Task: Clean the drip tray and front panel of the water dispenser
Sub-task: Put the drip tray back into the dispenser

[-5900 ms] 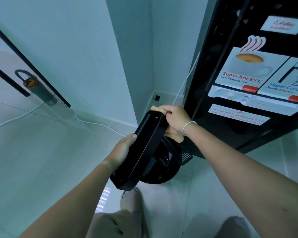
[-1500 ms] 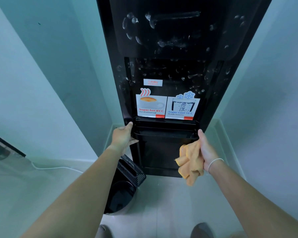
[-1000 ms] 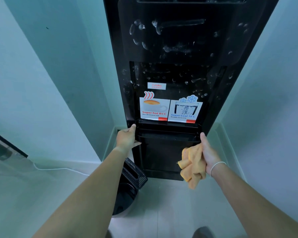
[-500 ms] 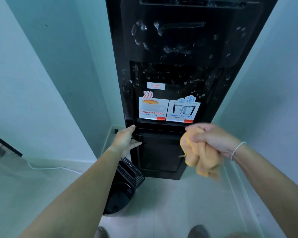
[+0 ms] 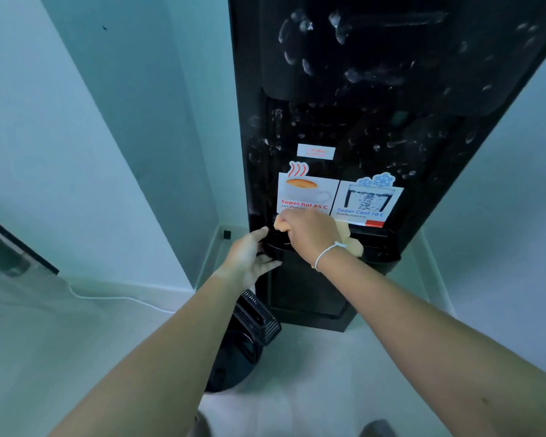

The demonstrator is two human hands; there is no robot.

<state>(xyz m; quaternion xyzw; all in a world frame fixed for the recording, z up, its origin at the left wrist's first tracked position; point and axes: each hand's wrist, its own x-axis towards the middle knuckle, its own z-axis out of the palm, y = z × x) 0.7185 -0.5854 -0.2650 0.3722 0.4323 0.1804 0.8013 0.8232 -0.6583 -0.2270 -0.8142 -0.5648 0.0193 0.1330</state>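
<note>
A narrow alcove of pale green walls [image 5: 92, 127] and light floor tiles holds a tall black water dispenser [image 5: 375, 89].

The right hand [image 5: 309, 236] is closed around an orange cloth [image 5: 350, 239], knuckles up, pressing it onto the left part of the drip tray [image 5: 382, 244], which sits in place under the "Super hot" sticker [image 5: 306, 197] and "Super Cool" sticker [image 5: 368, 200]. The cloth's loose end trails out behind the wrist, which wears a thin white band [image 5: 328, 253]. The left hand [image 5: 249, 257] grips the tray's left corner, fingertips hooked over the top edge and thumb beneath, apparently steadying it.

Above them, the glossy front panel [image 5: 360, 127] is covered in whitish smears and droplets from the sticker row up to the top of the view. Beside the dispenser's base, a black slotted grille [image 5: 256, 316] rests tilted on a round black bin [image 5: 234, 357] on the floor.

Judging by this, the work is around midway at best: the tray is being wiped in its seat, the grille is not yet refitted, and the streaked panel looks either sprayed and waiting for a wipe or untouched. The panel wipe and grille refit appear to remain.
</note>
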